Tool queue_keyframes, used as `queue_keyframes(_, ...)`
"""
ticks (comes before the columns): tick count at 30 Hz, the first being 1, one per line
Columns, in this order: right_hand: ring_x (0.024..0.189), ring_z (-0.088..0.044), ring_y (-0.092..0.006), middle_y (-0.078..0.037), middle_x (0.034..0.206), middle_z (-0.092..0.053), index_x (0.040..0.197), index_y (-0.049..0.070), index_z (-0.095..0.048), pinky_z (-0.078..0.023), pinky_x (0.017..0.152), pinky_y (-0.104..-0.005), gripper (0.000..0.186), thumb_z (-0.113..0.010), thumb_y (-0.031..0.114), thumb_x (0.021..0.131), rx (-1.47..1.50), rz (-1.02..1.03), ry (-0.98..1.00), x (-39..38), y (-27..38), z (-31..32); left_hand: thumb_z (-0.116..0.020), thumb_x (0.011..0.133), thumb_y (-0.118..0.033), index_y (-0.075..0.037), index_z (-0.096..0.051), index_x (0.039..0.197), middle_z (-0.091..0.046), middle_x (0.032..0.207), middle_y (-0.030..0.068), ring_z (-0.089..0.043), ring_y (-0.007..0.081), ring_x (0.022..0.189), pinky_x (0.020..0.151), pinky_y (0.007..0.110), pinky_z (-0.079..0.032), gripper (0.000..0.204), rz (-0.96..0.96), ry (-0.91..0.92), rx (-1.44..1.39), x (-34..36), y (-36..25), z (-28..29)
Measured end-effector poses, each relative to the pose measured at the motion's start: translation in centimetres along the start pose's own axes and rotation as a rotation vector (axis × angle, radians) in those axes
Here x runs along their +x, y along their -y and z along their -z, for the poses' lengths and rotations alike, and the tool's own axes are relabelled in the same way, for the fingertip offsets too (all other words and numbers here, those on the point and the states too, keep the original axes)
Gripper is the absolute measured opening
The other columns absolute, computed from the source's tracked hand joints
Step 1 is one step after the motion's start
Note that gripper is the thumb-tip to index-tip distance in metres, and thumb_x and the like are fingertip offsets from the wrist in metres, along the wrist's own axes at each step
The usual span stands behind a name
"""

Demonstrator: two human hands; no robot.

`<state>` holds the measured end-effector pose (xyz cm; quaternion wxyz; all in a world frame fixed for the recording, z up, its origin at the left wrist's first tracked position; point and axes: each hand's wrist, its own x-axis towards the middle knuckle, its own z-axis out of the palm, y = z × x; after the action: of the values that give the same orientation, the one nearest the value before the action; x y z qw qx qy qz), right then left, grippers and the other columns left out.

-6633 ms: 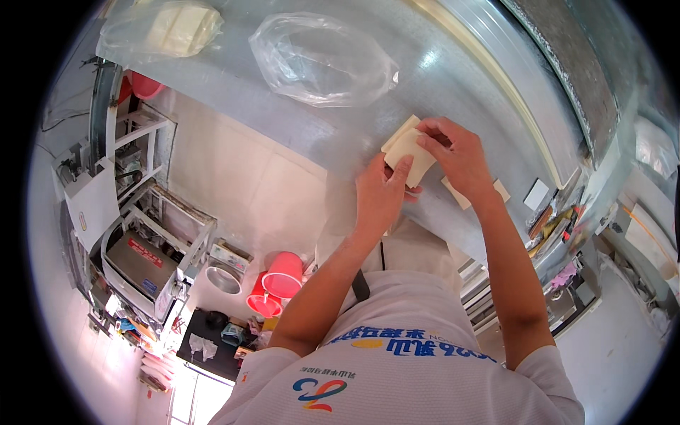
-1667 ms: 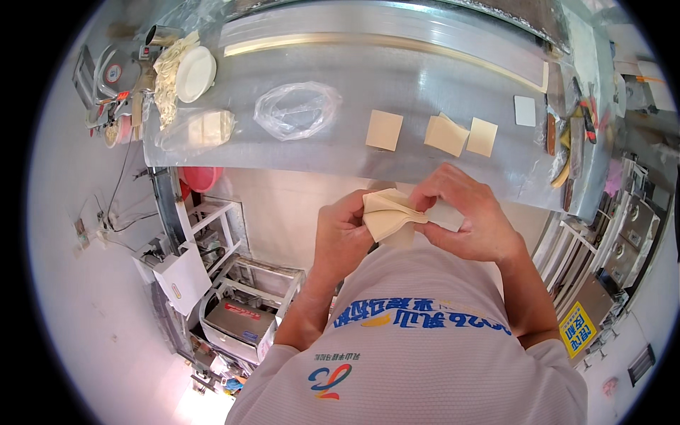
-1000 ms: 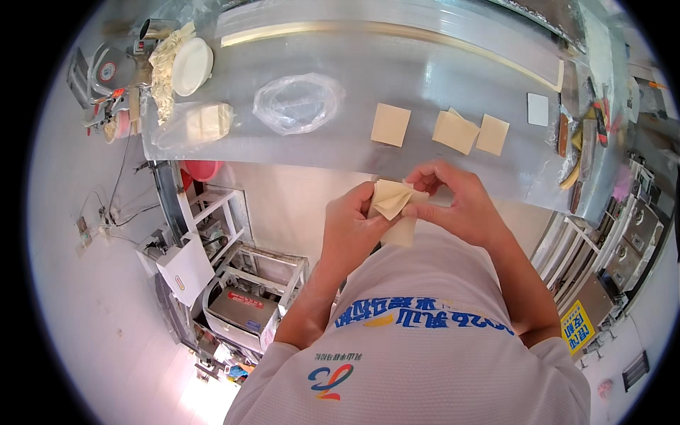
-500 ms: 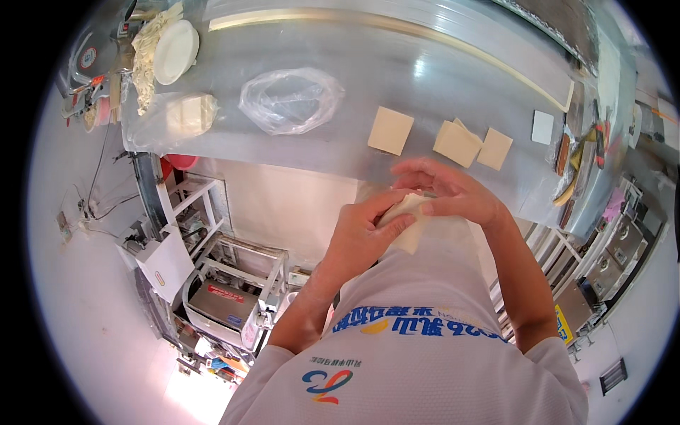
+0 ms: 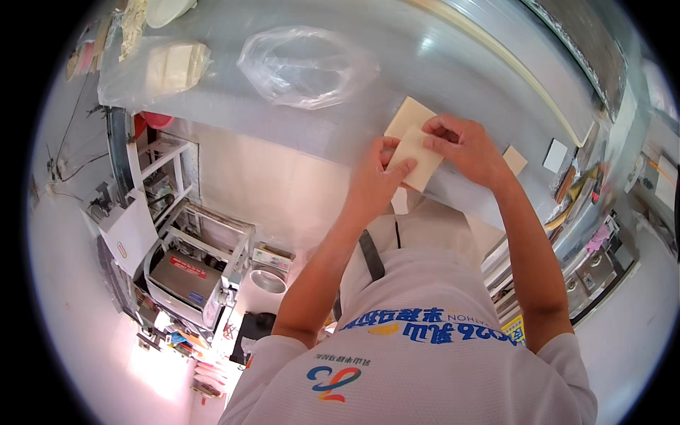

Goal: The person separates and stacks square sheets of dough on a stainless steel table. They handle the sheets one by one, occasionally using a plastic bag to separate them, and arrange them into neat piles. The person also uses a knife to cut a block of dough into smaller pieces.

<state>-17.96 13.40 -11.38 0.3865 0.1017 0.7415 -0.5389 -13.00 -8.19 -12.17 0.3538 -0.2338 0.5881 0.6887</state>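
Both hands hold a thin, pale-yellow square dough wrapper [image 5: 418, 161] at the front edge of the metal table. My left hand [image 5: 373, 176] grips its left side, thumb on top and fingers underneath. At its upper right corner, my right hand [image 5: 464, 147] pinches it between thumb and curled fingers. The wrapper lies fairly flat and tilted. Just behind it, a second wrapper [image 5: 409, 115] rests on the table, partly covered. Another wrapper [image 5: 515, 160] shows to the right of my right wrist; my right hand and forearm may hide others.
A crumpled clear plastic bag [image 5: 301, 67] lies on the metal table [image 5: 283, 131]. Farther left, a stack of pale wrappers [image 5: 170, 67] sits in plastic. A white card-like piece [image 5: 554, 155] and several tools [image 5: 577, 185] are at the right end. White metal frames [image 5: 166, 170] stand below left.
Both hands have moved forward from in front of my body to the table edge. The wrapper, curled between them before, is now spread flatter. The view has shifted.
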Motion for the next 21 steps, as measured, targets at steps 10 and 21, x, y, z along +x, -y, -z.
queue_keyframes(10,0.098,-0.070,-0.0267,-0.015,0.107,-0.072,0.114,0.001,-0.069,-0.054,0.087,-0.0375,0.021,-0.069,0.016,0.100,-0.207,0.159,-0.245,2.9,0.2,-1.5,-0.070,0.103,-0.016,0.007,-0.054,0.113,-0.074,0.084,0.0171,-0.075,0.0186,0.066,0.054,0.031,-0.059,0.029,-0.052,-0.287,0.054,2.5,0.6,-1.4)
queue_keyframes(21,0.112,-0.062,-0.0356,-0.015,0.118,-0.067,0.122,0.004,-0.065,-0.052,0.094,-0.0455,0.024,-0.066,0.013,0.100,-0.389,0.331,-0.382,3.8,-1.7,-1.7,-0.074,0.102,-0.020,0.005,-0.052,0.114,-0.073,0.079,0.0124,-0.072,0.0180,0.061,0.054,0.029,-0.056,0.035,-0.008,-0.410,-0.082,1.7,2.5,-1.1)
